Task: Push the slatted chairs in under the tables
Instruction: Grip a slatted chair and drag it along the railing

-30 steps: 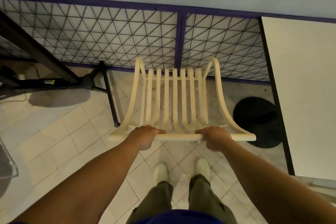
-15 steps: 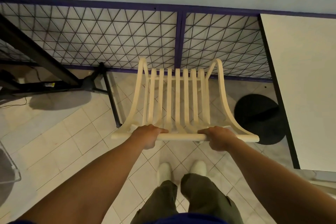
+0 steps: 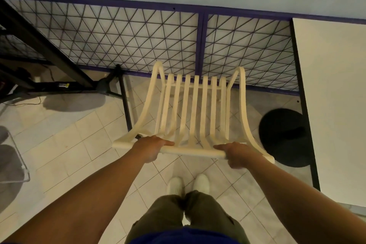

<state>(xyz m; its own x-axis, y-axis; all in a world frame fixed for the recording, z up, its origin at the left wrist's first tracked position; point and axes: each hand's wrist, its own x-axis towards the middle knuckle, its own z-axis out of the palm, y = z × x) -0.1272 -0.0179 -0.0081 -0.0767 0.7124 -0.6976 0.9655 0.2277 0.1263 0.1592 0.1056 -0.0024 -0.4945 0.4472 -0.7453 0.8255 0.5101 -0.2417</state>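
Both hands grip the slatted chair top rail

Slatted chair centre frame, top rail nearest the camera, slats running up-frame to the mesh fence that spans the upper part. Left hand grips the rail left of centre, right hand right of centre. Table along the right edge; its round base on the floor just right of the chair, partly under the tabletop. Tripod leg just beside the chair's left side. Shoes bottom centre, below the rail. Wire basket at lower left edge.
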